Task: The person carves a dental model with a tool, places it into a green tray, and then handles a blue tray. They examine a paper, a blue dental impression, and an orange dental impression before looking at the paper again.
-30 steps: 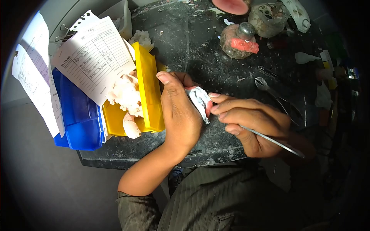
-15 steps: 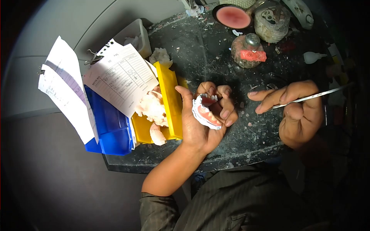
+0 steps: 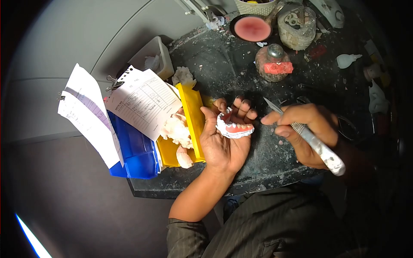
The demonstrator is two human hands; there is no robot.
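My left hand [image 3: 224, 152] is palm up over the front of the dark bench and holds a white plaster dental model [image 3: 234, 130]. The model is a curved arch with pink wax and a row of pale teeth on it. My thumb stands on one side of it, and my fingers curl behind. To the right, my right hand [image 3: 316, 122] grips a silver knife [image 3: 319, 150] with a ridged neck. Its pointed blade aims up and left, apart from the model, and its handle sticks out below the hand.
Left of my left hand, a yellow bin [image 3: 194, 124] holds pale pink casts [image 3: 176, 131]. Clipped papers [image 3: 144, 101] lie over it and a blue bin [image 3: 135, 150]. Farther back are a burner with a metal cap [image 3: 275, 52], a pan of pink wax [image 3: 253, 29] and a cloudy jar [image 3: 297, 28].
The dental model has turned in my left palm, its teeth now facing more upward. My right hand has shifted slightly left and rotated, so the tool's blade now points up-left. The view has shifted slightly.
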